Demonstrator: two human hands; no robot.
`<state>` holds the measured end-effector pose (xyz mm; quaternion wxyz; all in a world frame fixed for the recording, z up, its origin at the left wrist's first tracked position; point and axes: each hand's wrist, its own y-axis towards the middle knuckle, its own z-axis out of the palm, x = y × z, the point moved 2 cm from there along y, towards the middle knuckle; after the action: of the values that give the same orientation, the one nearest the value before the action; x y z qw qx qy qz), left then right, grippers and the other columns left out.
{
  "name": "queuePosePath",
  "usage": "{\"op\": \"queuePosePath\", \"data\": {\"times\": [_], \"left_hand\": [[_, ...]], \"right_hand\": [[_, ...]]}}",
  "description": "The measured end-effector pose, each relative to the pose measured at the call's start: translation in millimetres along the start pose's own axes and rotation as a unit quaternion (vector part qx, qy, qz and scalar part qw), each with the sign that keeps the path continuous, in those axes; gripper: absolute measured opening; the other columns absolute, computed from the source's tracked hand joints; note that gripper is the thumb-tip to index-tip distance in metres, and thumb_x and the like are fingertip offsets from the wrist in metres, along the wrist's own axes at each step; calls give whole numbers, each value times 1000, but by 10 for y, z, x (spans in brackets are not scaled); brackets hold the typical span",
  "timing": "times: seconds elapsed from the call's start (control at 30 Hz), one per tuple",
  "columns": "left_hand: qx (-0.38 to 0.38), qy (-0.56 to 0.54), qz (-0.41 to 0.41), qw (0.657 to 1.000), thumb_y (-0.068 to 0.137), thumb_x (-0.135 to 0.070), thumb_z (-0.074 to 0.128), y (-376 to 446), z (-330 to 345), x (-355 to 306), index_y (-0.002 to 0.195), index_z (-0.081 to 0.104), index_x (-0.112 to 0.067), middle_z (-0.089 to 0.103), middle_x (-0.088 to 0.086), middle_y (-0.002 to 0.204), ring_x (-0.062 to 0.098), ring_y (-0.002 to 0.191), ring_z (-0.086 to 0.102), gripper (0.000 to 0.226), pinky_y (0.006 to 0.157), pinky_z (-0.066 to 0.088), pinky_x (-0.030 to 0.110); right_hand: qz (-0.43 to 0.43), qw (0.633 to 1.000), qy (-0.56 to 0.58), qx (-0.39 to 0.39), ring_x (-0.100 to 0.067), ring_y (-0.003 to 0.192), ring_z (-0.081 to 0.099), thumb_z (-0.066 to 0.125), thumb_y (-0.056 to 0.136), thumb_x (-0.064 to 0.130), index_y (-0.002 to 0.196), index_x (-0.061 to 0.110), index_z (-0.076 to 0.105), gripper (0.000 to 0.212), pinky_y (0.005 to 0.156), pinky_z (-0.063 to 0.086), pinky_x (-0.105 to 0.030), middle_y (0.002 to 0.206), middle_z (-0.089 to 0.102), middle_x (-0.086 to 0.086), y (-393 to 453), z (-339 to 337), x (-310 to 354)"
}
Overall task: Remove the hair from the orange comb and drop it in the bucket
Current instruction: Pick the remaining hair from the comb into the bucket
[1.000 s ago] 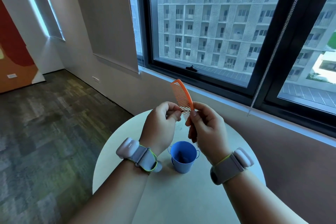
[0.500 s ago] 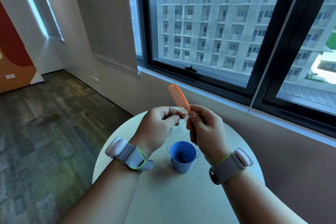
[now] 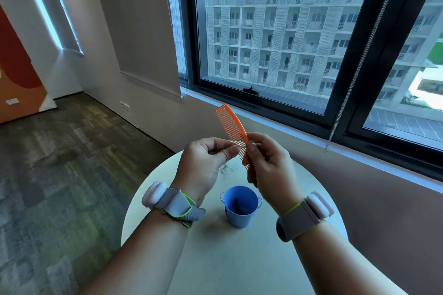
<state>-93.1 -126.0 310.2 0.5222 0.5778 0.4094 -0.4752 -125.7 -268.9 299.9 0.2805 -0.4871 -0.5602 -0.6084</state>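
My right hand (image 3: 269,163) grips the lower part of the orange comb (image 3: 233,130), which stands tilted with its free end up and to the left. My left hand (image 3: 206,163) has its thumb and fingers pinched at the comb's teeth, and a small dark tuft of hair (image 3: 226,169) hangs just below the thumb. A small blue bucket (image 3: 239,208) stands open on the table, below and between both hands; something dark lies at its bottom.
The bucket stands on a round pale table (image 3: 239,258) next to a wall under a dark-framed window (image 3: 275,108). A blind's bead chain (image 3: 354,79) hangs to the right. Carpet floor (image 3: 60,163) stretches to the left.
Both hands and the comb have shifted slightly lower and left. My left fingers have worked along the teeth and a tuft of hair now hangs below them.
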Motion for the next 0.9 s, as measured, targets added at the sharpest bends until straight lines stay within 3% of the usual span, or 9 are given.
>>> {"op": "queuePosePath", "data": {"times": [0.13, 0.23, 0.33, 0.43, 0.53, 0.63, 0.73, 0.8, 0.9], "left_hand": [[-45, 94, 21, 994, 82, -16, 79, -4, 36, 68, 76, 73, -24, 76, -6, 77, 9, 74, 69, 11, 81, 57, 32], [-26, 136, 32, 990, 84, -19, 78, -40, 94, 47, 76, 71, -22, 72, -12, 70, 0, 65, 63, 11, 71, 52, 22], [5, 140, 24, 990, 85, -19, 76, -72, 108, 49, 74, 70, -23, 68, -16, 65, -1, 61, 57, 14, 66, 47, 17], [16, 136, 18, 990, 88, -19, 74, -75, 97, 80, 77, 70, -22, 67, -15, 67, 0, 61, 54, 12, 66, 46, 19], [17, 129, 22, 991, 91, -18, 70, -86, 83, 60, 89, 72, -16, 70, -11, 75, -5, 66, 58, 4, 66, 44, 11], [-1, 149, 24, 988, 93, -20, 68, -73, 71, 73, 91, 70, -16, 69, -12, 78, -1, 71, 62, 4, 68, 46, 11], [-47, 258, 38, 964, 92, -29, 67, -80, 92, 110, 84, 65, -23, 67, -13, 77, 14, 82, 63, 10, 84, 47, 38], [-90, 334, 52, 937, 93, -30, 66, -127, 123, 94, 84, 63, -26, 63, -16, 79, 14, 89, 60, 10, 86, 36, 37], [-118, 413, 116, 895, 91, -30, 65, -166, 166, 108, 83, 61, -28, 65, -13, 86, 14, 95, 58, 10, 76, 20, 33]], "right_hand": [[-11, 998, -50, -22, -18, 44, 54, 52, 100, 11, 106, 22, 66, 20, 46, 43, -30, 63, 61, 2, -8, 28, -46], [-22, 990, -132, -48, -11, 51, 55, 52, 99, 12, 101, 25, 65, 19, 54, 49, -34, 61, 60, 8, 4, 15, -117], [-3, 985, -162, -53, -5, 52, 48, 50, 99, 10, 93, 23, 64, 20, 57, 42, -31, 56, 55, 9, 33, 10, -188], [36, 995, -95, -4, -5, 51, 45, 49, 96, 22, 93, 25, 67, 19, 56, 39, -33, 56, 54, 10, 34, 26, -228], [61, 997, -1, 48, -5, 55, 45, 52, 95, 26, 104, 28, 70, 20, 56, 35, -29, 61, 54, 11, 24, 32, -216], [20, 997, -63, 32, -6, 53, 42, 55, 98, 22, 100, 31, 65, 15, 54, 36, -30, 61, 53, 7, -7, 60, -146], [-18, 987, -162, 3, -5, 59, 49, 56, 98, 17, 102, 33, 56, 16, 55, 36, -20, 66, 56, 7, -18, 98, -119], [-17, 981, -195, -2, -3, 62, 49, 57, 97, 15, 105, 27, 56, 15, 57, 32, -23, 67, 54, 11, -9, 114, -151], [6, 975, -223, 3, 0, 64, 48, 55, 97, 13, 107, 22, 54, 13, 62, 30, -27, 71, 53, 13, -12, 132, -224]]}}
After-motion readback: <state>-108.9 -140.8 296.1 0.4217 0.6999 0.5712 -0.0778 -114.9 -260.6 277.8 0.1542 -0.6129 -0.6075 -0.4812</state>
